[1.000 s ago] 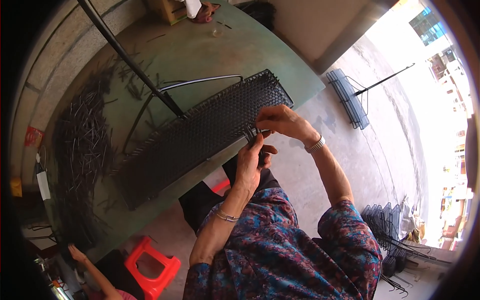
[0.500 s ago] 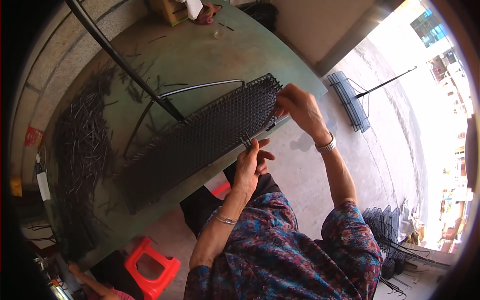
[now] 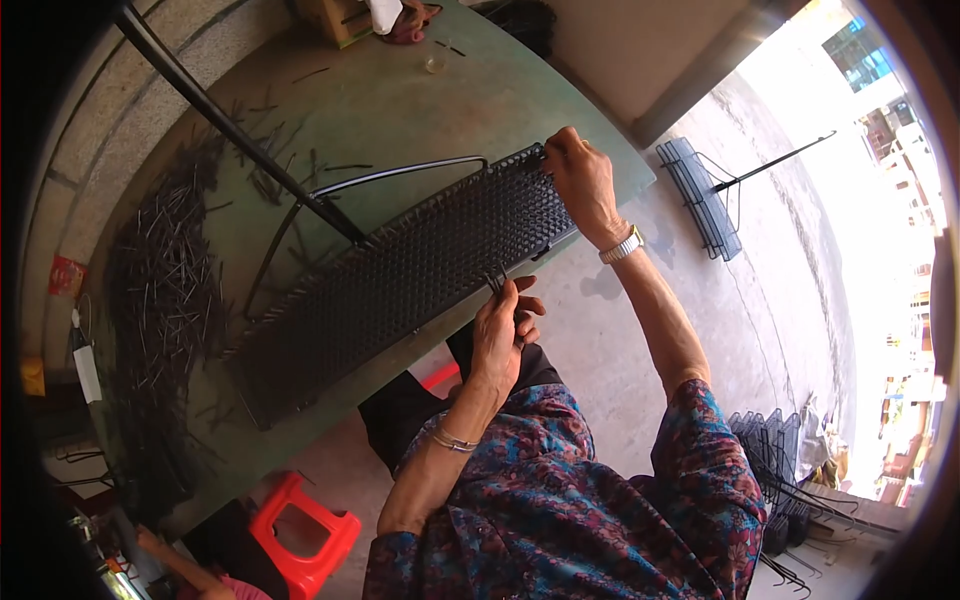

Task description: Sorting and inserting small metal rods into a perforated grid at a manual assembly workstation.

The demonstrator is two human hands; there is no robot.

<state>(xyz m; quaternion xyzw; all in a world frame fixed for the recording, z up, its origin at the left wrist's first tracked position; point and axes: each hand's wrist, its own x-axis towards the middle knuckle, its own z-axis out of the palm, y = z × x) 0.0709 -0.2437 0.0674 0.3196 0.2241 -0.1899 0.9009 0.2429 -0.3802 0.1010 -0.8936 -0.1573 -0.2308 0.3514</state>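
A long black mesh panel (image 3: 400, 255) lies slantwise on the green table, with a dark pole (image 3: 225, 125) and a bent metal brace (image 3: 400, 176) joined to its far side. My right hand (image 3: 580, 180) is at the panel's far right corner, fingers pinched against its edge; whatever lies between the fingertips is hidden. Close to the near long edge, my left hand (image 3: 500, 320) is closed on several thin black strips (image 3: 494, 282), whose ends poke up past the thumb and overlap the mesh. Left of the panel spreads a big heap of loose black strips (image 3: 175, 265).
The green table (image 3: 490, 90) carries a small clear cup (image 3: 434, 64) and a cardboard box (image 3: 335, 20) at the back. A red stool (image 3: 305, 535) stands below left, beside another person's arm (image 3: 180, 560). A similar rack (image 3: 700, 195) lies on the floor at right, with more racks (image 3: 770, 450) nearer.
My right hand has moved up and slightly left, from the panel's right end to its far corner. My left hand has stayed almost in place, still holding the strips.
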